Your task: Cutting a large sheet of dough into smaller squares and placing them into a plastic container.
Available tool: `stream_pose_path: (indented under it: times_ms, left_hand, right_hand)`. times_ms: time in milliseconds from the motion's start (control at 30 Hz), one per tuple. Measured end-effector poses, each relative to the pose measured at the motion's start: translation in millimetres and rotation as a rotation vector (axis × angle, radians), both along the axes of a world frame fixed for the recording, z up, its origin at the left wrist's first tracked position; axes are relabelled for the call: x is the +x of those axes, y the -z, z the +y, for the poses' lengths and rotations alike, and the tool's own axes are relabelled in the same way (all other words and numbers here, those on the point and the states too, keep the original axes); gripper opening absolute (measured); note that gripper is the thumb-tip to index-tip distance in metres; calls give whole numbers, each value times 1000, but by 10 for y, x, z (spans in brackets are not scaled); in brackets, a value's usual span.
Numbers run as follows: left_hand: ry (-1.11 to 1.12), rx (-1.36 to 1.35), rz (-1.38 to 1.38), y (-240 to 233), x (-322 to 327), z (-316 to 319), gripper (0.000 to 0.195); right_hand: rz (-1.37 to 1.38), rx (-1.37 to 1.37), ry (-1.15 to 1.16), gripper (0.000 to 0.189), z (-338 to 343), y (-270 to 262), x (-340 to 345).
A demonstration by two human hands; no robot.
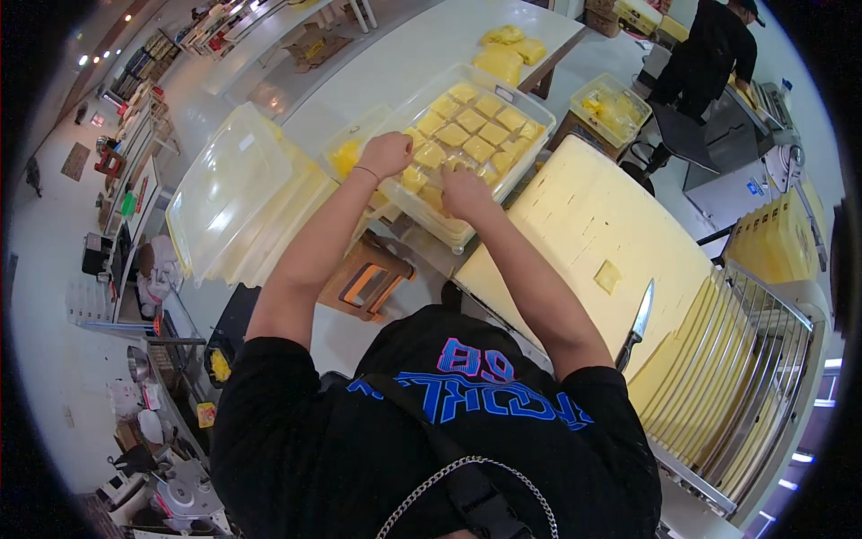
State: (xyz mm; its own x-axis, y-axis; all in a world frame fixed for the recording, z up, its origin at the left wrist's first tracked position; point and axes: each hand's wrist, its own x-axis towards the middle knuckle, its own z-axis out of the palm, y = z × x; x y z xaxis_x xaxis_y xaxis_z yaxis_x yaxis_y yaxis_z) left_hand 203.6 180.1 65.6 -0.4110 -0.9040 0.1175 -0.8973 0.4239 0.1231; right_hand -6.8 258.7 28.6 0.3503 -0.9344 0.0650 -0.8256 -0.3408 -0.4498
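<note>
A clear plastic tub [549, 120] holds rows of small square yellow packets [452, 135], their material unclear. Over its left side is my left hand [388, 155], fingers curled; whether it holds something is hidden. My right hand [465, 192] reaches down among the packets at the tub's near end, its fingertips touching or close to them. To the right of the tub, a large pale-yellow slab or board [579, 195] carries a single yellow square piece [607, 277] and a knife with a black handle [636, 328].
Stacked translucent lids [232, 168] stand at left, near a brown plastic stool [367, 279]. A metal rack [761, 323] with yellow sheets adjoins the slab. Yellow bags [502, 60] lie on the white table [404, 47]. Another person [707, 60] works at the upper right, beside a yellow-filled tub [611, 111].
</note>
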Motion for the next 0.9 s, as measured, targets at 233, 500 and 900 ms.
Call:
stream_pose_path:
  times_ms: [233,500,900]
  left_hand:
    - [-334,45,-232,314,44,-199,25]
    - [-344,79,-387,59,-40,-15,20]
    - [-317,232,-371,-322,22,178,19]
  right_hand:
    - [317,-82,-108,32,-7,150,-3]
    - [246,245,-281,32,57,-169,-12]
    - [-101,216,-322,33,111,-96,-28]
